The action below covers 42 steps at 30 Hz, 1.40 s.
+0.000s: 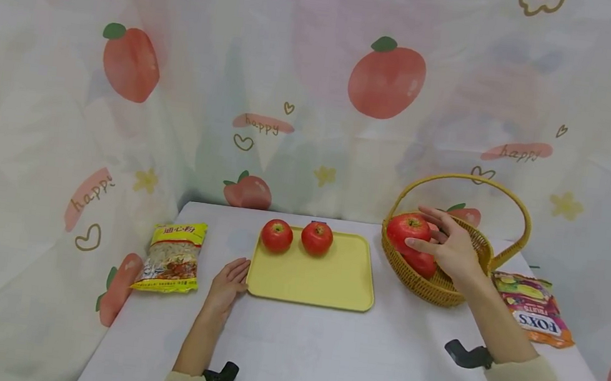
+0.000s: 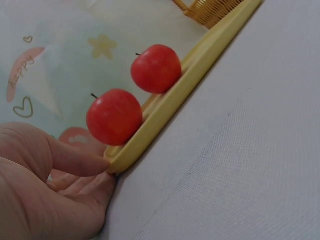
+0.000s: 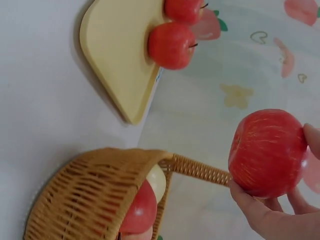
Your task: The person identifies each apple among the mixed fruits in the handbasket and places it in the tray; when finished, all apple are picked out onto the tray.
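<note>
My right hand (image 1: pixel 454 252) grips a red apple (image 3: pixel 270 152) between thumb and fingers, over the left side of a woven basket (image 1: pixel 421 287) with a tall handle. Inside that basket, the right wrist view shows another red apple (image 3: pixel 141 210) and a pale round thing (image 3: pixel 157 183), partly hidden by the wall. At the left end of a yellow tray (image 1: pixel 312 282), my left hand (image 2: pixel 55 185) pinches the rim near its corner. Two red apples, a left one (image 1: pixel 277 236) and a right one (image 1: pixel 317 239), sit along the tray's far edge.
A yellow bag of pasta (image 1: pixel 172 257) lies at the table's left edge. Beyond the basket on the right is a colourful FOX'S bag (image 1: pixel 535 308), partly behind my right forearm. A printed curtain (image 1: pixel 310 153) hangs behind the white table (image 1: pixel 320 356).
</note>
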Available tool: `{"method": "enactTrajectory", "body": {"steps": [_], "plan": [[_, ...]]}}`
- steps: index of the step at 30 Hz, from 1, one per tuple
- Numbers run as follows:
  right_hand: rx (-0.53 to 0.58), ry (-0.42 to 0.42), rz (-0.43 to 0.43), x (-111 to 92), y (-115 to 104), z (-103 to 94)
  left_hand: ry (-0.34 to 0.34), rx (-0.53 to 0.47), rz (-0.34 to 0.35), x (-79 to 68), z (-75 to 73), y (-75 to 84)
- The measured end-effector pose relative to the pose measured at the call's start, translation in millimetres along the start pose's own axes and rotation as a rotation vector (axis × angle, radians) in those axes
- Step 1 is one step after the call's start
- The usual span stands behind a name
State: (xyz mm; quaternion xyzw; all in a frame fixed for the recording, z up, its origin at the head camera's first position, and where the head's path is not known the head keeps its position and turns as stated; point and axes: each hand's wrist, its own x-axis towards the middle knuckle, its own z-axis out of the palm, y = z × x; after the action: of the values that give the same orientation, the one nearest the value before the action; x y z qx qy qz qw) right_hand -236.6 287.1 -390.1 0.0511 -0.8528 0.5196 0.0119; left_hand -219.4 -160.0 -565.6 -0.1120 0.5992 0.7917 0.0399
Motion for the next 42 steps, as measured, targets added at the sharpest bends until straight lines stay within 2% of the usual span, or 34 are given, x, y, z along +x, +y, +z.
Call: {"method": "enactTrajectory", "body": {"steps": [12,26,31,42], "plan": [[0.147,-0.037,-0.009,4,-5,31.4,-0.007,-0.021,0.010,3.1,3.6,0.1],[0.227,-0.050,-0.010,15,-9,73.1,-0.011,-0.025,-0.007,2.9,0.3,1.5],[0.291,-0.076,-0.011,18,-12,88.6,-0.011,-0.022,-0.007,1.9,-0.9,3.0],[0.344,-0.109,-0.003,24,-15,120.8,-0.026,-0.033,0.003,-0.3,-2.3,2.1]]}}
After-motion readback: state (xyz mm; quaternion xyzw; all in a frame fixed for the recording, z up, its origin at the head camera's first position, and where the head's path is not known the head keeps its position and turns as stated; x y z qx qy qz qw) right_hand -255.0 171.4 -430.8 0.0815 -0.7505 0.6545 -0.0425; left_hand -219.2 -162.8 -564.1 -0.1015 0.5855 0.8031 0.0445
